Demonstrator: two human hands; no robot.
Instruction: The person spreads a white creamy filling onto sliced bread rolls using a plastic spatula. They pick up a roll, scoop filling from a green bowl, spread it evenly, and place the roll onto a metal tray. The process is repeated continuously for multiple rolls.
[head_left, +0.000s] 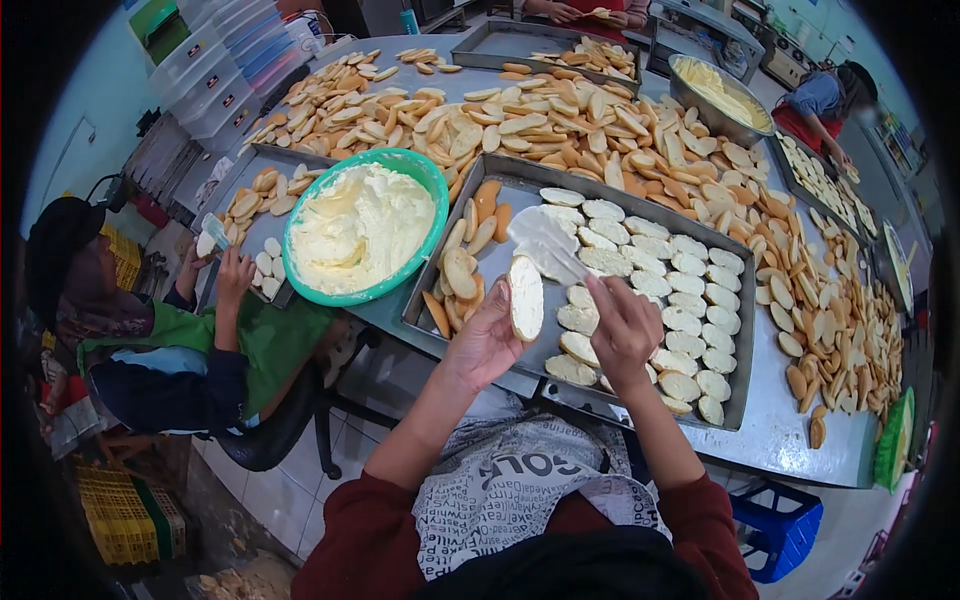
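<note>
A slice of bread [526, 300] coated with pale cream stands on edge in my left hand [487, 340], its coated face turned to the right. In my right hand [624, 325] is a spatula [545, 240] with a whitish, cream-smeared blade, held just above and beside the slice. Both hands are over a metal tray [745, 370]. Rows of cream-coated slices [685, 300] fill the tray's right part, and plain slices [462, 270] lie piled along its left side. Left of the tray, a green basin [437, 190] holds a mass of pale cream [360, 230].
Loose bread slices [520, 125] are heaped across the metal table [800, 440]. A co-worker [180, 340] sits at the left, coating a slice. Another person [825, 105] works at the far right. A metal bowl of cream [720, 92] stands at the back; a blue stool [785, 530] is below.
</note>
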